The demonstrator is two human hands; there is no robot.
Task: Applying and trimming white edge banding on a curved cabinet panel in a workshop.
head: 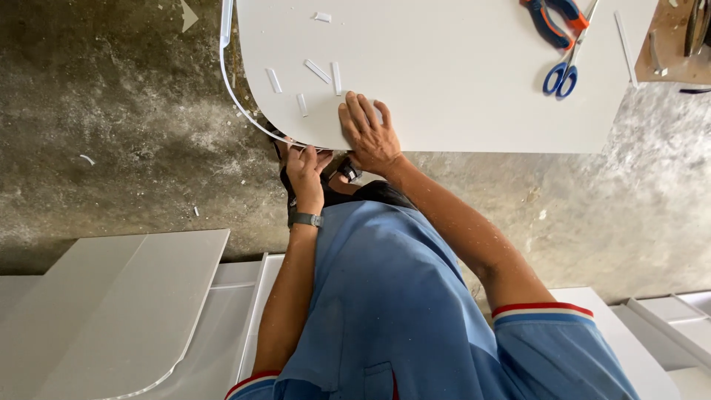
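Left hand (306, 169) pinched the white edge-banding strip (235, 100) at the white panel's (459, 81) rounded corner. Right hand (370, 133) lay flat, fingers spread, just beside it; strip ran away leftward.

White panel (459, 74), blue-handled scissors (564, 68), blue shirt (400, 296) with red-white-blue cuffs, grey mottled floor (111, 148)

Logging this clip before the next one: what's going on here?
A person in a blue shirt works at a white panel with a rounded corner. The right hand lies flat on the panel near its edge. The left hand pinches a thin white edge strip against the curved corner; further up, the strip stands away from the edge. Short white offcuts, blue-handled scissors and pliers lie on the panel.
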